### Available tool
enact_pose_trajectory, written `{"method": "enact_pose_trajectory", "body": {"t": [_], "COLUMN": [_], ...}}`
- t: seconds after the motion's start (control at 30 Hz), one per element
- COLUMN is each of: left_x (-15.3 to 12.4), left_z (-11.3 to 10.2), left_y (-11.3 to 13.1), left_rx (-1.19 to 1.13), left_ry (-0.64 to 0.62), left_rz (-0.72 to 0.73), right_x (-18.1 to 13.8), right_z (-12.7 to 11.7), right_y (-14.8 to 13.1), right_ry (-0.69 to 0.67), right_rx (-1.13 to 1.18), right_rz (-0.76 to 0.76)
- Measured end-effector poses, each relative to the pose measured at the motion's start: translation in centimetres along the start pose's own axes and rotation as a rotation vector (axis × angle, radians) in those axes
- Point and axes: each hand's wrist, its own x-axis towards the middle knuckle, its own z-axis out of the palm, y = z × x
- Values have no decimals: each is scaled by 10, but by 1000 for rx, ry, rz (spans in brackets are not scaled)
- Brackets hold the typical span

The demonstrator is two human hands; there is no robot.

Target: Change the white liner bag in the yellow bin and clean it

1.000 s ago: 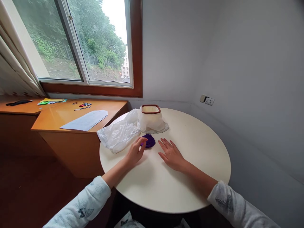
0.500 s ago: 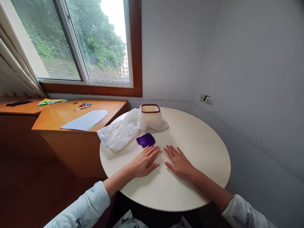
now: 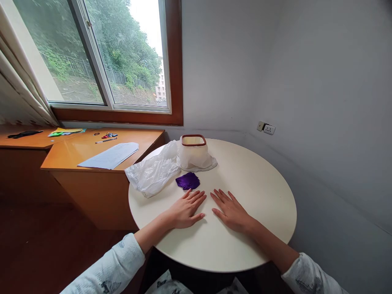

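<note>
My left hand lies flat on the round white table, fingers stretched out and holding nothing. Just beyond its fingertips is a crumpled purple cloth, close to them. My right hand rests palm down to the right, fingers spread, also holding nothing. Farther back stands a small bin with a brown square rim. A clear white plastic bag is wrapped around the bin's body. More thin plastic spreads out to the left, near the table's edge.
At the left, a wooden desk meets the round table and bears papers, a pen, small keys-like items and coloured sheets. Grey walls with a socket stand behind and to the right.
Both hands stay flat on the table with only very slight shifts of the fingers and forearms. The cloth, bin and plastic have not moved.
</note>
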Motion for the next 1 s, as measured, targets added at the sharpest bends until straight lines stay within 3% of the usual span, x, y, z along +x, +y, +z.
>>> {"method": "enact_pose_trajectory", "body": {"t": [1.0], "left_x": [0], "left_z": [-2], "left_y": [5], "left_rx": [-75], "left_ry": [96], "left_rz": [-15], "right_x": [-2], "right_z": [-2], "right_y": [3], "right_ry": [4], "right_rx": [11], "right_rz": [2]}}
